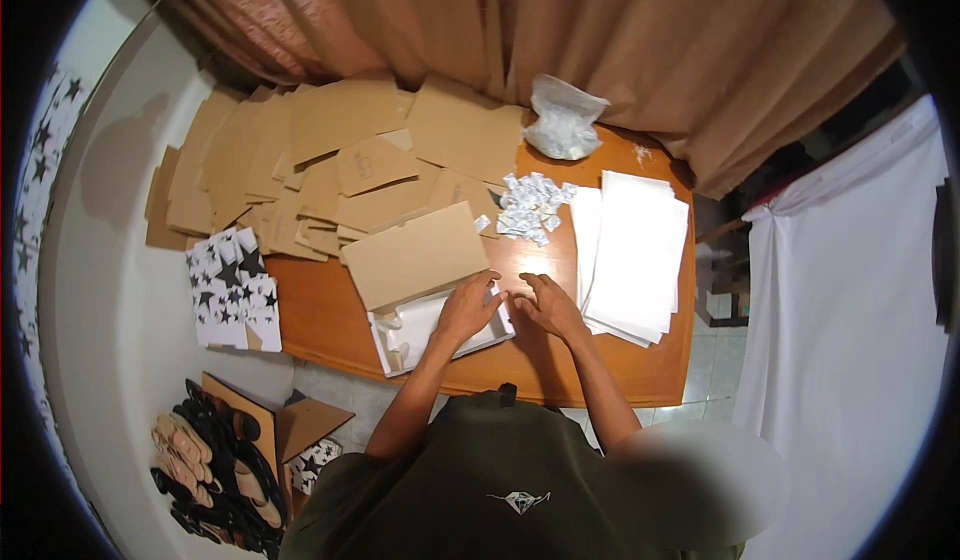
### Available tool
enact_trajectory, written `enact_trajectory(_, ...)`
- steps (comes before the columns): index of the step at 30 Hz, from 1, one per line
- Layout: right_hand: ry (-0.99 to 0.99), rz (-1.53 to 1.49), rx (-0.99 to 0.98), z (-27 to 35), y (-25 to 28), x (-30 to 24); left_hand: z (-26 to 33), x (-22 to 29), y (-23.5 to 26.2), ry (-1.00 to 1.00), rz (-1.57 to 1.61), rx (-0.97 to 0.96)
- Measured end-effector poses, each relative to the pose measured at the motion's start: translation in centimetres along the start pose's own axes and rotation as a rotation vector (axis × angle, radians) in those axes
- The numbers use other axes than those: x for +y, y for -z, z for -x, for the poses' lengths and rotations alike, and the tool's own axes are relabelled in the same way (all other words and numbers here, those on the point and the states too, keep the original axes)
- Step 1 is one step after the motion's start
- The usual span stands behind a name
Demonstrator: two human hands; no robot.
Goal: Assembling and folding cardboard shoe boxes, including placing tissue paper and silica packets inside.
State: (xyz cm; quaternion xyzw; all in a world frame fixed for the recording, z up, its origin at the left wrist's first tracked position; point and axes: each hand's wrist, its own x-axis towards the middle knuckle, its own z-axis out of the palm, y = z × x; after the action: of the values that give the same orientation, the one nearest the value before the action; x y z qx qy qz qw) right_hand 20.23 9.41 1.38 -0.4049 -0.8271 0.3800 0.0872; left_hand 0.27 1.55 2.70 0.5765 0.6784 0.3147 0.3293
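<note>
An open cardboard box (400,352) with white paper inside lies on the wooden table (330,315) in front of me, its brown lid (415,255) tilted up behind it. My left hand (467,307) rests on the box's right part, fingers pressed onto the white paper. My right hand (547,305) lies flat on the tabletop just right of the box, fingers spread, holding nothing. A heap of small silver-white sachets (530,206) sits just beyond both hands.
Flat brown cardboard blanks (320,150) cover the table's far left. White paper sheets (635,255) are stacked at right. A clear plastic bag (562,120) lies at the far edge. Star-printed boxes (232,295) sit at left. Sandals in a carton (215,470) are on the floor.
</note>
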Motion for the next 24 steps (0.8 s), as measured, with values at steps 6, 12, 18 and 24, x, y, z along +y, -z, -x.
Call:
enact_trajectory(6, -0.136, -0.035, -0.004, -1.0, 1.2, 4.6, -5.5, 1.2, -3.7, 0.033, -0.024, -0.148)
enact_trajectory(12, -0.200, -0.056, 0.041, -4.1, 1.1, 8.7, -11.4, -0.6, -6.4, 0.064, -0.193, -0.234)
enact_trajectory(18, -0.234, -0.049, 0.118, -8.3, 1.0, 10.8, -15.9, -3.0, -9.0, 0.056, -0.274, -0.247)
enact_trajectory(24, -0.171, -0.036, 0.290, -11.6, 0.0, 11.6, -18.0, -4.7, -10.8, 0.062, -0.349, -0.163)
